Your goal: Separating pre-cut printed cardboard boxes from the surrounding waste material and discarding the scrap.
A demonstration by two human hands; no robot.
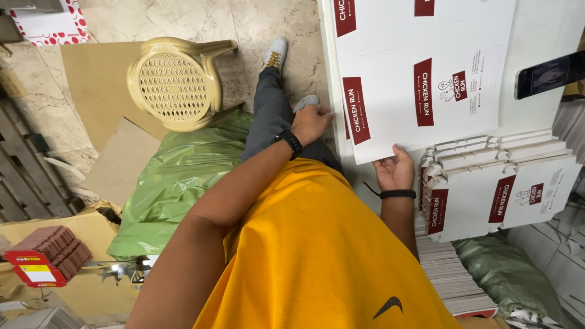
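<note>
Head view: left hand (311,123) grips the near-left edge of the flat white carton blank (420,79), fingers closed on it; right hand (395,170) supports its lower edge, fingers curled under. Blank overhangs the folded-box stack (499,189); uneven pull could crease it or topple the stack.

You're in a packaging workshop: stacks of flat printed carton blanks (426,73), folded boxes (499,195), cardboard sheets (97,79) on a marble floor (183,18).

Smooth matt white cardboard sheet (420,79)
</note>
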